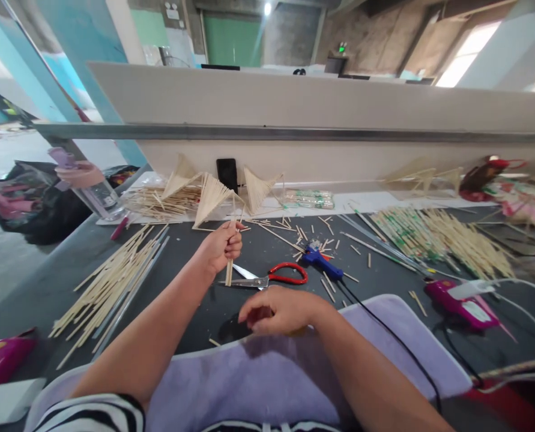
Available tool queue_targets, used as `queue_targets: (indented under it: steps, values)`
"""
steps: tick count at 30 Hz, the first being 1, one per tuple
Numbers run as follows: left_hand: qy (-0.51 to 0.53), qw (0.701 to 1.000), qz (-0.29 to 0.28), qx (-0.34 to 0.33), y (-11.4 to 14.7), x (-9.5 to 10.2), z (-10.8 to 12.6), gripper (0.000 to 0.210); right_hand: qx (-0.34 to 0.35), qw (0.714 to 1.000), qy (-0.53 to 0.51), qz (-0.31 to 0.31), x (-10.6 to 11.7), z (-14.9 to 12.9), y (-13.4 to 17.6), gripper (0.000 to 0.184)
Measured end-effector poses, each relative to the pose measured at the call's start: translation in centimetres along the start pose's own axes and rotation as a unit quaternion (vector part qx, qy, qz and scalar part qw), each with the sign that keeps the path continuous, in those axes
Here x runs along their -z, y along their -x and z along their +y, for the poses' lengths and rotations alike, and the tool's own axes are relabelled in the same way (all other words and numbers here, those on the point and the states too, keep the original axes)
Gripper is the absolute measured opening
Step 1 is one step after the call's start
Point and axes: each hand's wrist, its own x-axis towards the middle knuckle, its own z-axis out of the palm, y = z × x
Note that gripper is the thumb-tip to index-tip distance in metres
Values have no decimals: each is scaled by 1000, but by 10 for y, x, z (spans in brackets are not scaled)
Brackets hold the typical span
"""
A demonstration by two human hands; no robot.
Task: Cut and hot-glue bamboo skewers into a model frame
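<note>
Across the width before you, clock centred on the scissors' pivot: one dark table (pixel 186 324).

Mat, lilac (pixel 411 336): six o'clock, spread wide at your side. The black cable (pixel 384 339) crosses it near your right forearm; a sweep of that arm could drag the tool on its end.

Bundle of long sticks (pixel 114 282), loose: nine o'clock. Your left forearm lies just beside it; an elbow could scatter it.

Stick frame, fan-shaped (pixel 213 198): eleven o'clock, just beyond your left hand. A forward knock could crack its joints, thin as they look.

Left hand (pixel 222 246): ten o'clock, fingers pinched around thin sticks (pixel 229 273), which point downward. A loose pinch could let them skew.

Right hand (pixel 278 309): between five and six, fingers loosely curled with a gap at the thumb, nothing seen in them.

Scissors, red-handled (pixel 289 273): centre, blades parted near the sticks' lower ends; contact cannot be told. A blind reach could meet an edge.

Glue gun, blue (pixel 321 261): between two and three. If hot, its nozzle end could burn you.

Offcuts (pixel 328 282): around three; could roll underhand.
</note>
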Motion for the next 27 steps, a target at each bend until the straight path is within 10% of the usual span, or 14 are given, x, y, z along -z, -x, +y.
queue_targets:
  steps: [5, 13, 27]
  values:
    - [34, 999, -5, -40, 3, -10, -5, 17, -90, 961, -114, 235, -4, 18, -17, 29]
    - [-13, 997, -27, -73, 16, -42, -21, 18, -88, 925, -324, 177, -16, 33, -34, 37]
    - [-122, 984, -53, -120, 18, -26, 6, 48, -74, 918, -362, 143, -16, 31, -32, 38]
